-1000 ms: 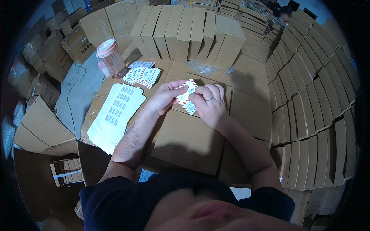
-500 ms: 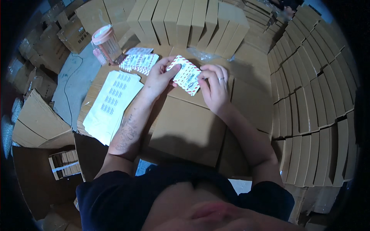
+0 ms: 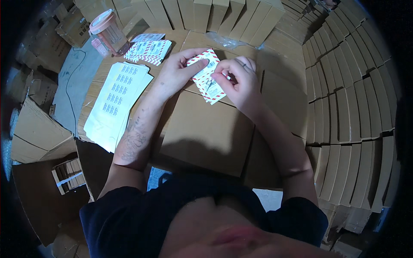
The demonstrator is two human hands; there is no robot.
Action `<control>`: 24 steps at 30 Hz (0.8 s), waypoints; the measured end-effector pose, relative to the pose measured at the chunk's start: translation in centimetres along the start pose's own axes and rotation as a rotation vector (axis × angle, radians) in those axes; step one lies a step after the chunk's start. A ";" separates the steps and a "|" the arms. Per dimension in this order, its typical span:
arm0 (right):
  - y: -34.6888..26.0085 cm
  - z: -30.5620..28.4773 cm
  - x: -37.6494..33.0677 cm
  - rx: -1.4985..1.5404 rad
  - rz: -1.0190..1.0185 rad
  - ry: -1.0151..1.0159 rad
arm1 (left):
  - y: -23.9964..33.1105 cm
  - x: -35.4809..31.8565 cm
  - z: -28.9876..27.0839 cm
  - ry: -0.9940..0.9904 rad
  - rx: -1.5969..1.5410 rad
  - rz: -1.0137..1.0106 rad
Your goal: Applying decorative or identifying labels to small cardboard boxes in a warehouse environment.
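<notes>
My left hand (image 3: 178,71) grips a small stack of white printed packets (image 3: 209,86) with red-striped edges, its thumb pressed on top. The packets tilt above a closed brown cardboard box (image 3: 204,137). Over their right edge, my right hand (image 3: 241,79) is closed in a pinch, thumb and index finger together. What lies between those fingertips is too small to make out. More striped packets (image 3: 148,50) lie in piles beyond my left forearm. Nearer to me on that side is a stack of white sheets (image 3: 116,101) printed with rows of small dark marks.
A clear cup with a pink lid (image 3: 109,32) stands at the table's far left. Upright cardboard boxes (image 3: 200,15) line the back, with crumpled clear plastic (image 3: 228,41) before them. Tall rows of boxes (image 3: 340,94) wall the right side. An open carton (image 3: 38,202) sits lower left.
My right fingers have curled from the packets' edge into a pinch over their face. The packets stay in my left hand. The whole view has shifted slightly.
</notes>
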State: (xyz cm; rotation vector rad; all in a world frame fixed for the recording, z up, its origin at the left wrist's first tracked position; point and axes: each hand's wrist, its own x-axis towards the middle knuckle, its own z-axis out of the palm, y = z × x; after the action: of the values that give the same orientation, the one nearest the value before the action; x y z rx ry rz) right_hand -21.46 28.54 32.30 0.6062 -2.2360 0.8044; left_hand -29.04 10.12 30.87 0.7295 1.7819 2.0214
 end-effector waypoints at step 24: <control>0.1 0.2 -0.6 -0.127 -0.145 0.033 | 1.1 0.7 -2.0 0.489 -0.095 0.271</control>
State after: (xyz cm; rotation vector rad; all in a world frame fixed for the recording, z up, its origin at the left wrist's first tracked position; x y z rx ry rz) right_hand -21.22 28.60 31.73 0.6793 -2.1657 0.5905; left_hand -30.69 8.76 31.92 0.4956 1.8975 2.6257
